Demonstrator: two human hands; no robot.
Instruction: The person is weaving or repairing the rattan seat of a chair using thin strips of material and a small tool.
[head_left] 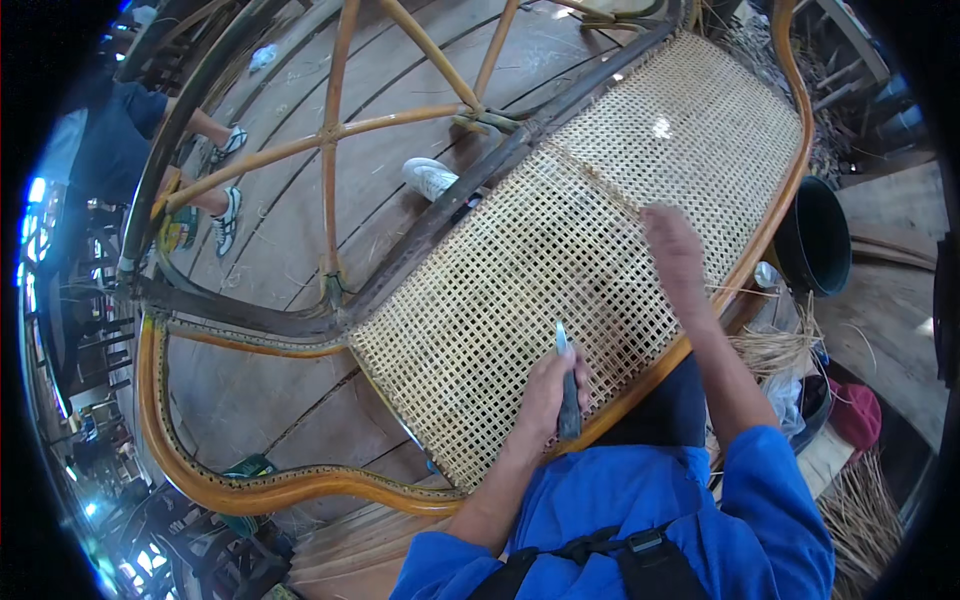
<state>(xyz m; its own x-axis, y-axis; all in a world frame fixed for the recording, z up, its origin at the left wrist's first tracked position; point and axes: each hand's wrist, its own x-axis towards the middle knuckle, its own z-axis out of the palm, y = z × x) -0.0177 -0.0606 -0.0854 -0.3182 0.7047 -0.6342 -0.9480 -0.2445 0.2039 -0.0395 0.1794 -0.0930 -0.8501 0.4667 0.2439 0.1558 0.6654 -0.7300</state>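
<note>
Head view: a pale, open-mesh woven cane panel [480, 300] is being worked over with two bare hands, and is lying beneath both of them, extending beyond them on every side but the near one. The hands are being kept well apart from each other. A knife with a dark handle and a short, bright pointed blade [570, 405] is being gripped in the left hand [543, 395], the fingers being closed around the handle and the tip being directed away from the body, above the mesh; whether the weave is being touched by the tip cannot be told. The right hand [674, 252] is being held farther out over the panel, fingers curled, near the end of a darker seam line [590, 172]; whether anything is being pinched there cannot be told.

The panel is being bordered on the near side of the hands by a glossy orange-brown curved rattan rail [635, 392]. Loose straw-coloured cane strands [785, 347] are being seen to the right of the right hand, with a dark round bucket [824, 240] beyond them and a crumpled red cloth item [855, 415] nearer the body. Far left of the left hand, another person's sandalled foot [228, 222] is being seen on the planked floor [285, 215].
</note>
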